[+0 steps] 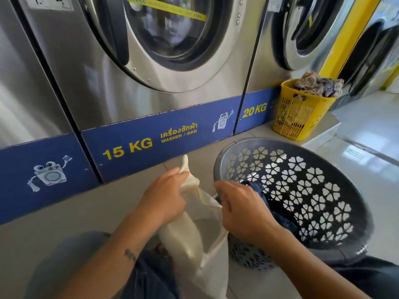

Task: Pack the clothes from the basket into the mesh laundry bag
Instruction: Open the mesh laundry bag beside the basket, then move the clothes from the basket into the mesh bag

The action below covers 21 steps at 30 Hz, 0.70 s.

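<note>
A cream mesh laundry bag hangs between my hands, over my lap. My left hand pinches the bag's upper edge, which sticks up past the fingers. My right hand grips the bag's opposite edge beside the rim of a dark grey round basket with flower-shaped holes. Dark blue clothes lie inside the basket, partly hidden by my right hand and wrist.
Steel washers marked 15 KG and 20 KG stand along a blue base strip straight ahead. A yellow basket full of patterned laundry sits at the back right. Pale floor tiles stretch to the right.
</note>
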### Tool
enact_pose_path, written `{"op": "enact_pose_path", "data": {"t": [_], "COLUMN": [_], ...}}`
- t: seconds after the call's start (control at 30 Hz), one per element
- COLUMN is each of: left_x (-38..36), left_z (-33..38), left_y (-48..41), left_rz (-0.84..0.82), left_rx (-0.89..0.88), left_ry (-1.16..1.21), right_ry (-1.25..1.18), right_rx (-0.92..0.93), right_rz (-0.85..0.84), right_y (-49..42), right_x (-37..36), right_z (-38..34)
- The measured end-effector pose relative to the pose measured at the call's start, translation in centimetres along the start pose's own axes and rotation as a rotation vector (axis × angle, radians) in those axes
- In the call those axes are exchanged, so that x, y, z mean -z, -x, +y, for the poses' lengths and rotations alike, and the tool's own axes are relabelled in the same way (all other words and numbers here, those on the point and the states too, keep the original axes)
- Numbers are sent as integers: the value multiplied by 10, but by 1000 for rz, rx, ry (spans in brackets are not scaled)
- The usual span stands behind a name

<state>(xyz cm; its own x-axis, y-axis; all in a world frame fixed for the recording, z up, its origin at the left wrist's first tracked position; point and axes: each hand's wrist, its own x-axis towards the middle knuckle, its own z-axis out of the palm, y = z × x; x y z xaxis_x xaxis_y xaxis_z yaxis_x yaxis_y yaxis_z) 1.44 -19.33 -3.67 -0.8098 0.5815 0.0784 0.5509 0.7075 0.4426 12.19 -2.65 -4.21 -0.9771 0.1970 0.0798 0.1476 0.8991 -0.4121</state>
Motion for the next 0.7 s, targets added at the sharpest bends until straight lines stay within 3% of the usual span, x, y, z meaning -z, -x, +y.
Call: {"op": "enact_pose_path", "data": {"t": [0.1, 0.2, 0.3, 0.47, 0.7], "left_x": [-13, -30, -42, -44, -44], "left_z": [8, 17, 17, 16, 17], "left_y": [-5, -10, -15, -25, -39], "left_rz": [-23, -28, -28, 27, 107], "left_rx": [50, 51, 47, 77, 118], "left_ry": [61, 121, 105, 100, 116], "right_ry": [-98, -141, -24, 154, 432], "right_rx": [-27, -128, -233, -379, -295], "right_rz": [100, 49, -134, -620, -794], "right_y": [-21, -41, -56, -73, -98], "right_x": [6, 7, -8, -41, -70], "right_z": [37, 81, 126, 175, 196]}}
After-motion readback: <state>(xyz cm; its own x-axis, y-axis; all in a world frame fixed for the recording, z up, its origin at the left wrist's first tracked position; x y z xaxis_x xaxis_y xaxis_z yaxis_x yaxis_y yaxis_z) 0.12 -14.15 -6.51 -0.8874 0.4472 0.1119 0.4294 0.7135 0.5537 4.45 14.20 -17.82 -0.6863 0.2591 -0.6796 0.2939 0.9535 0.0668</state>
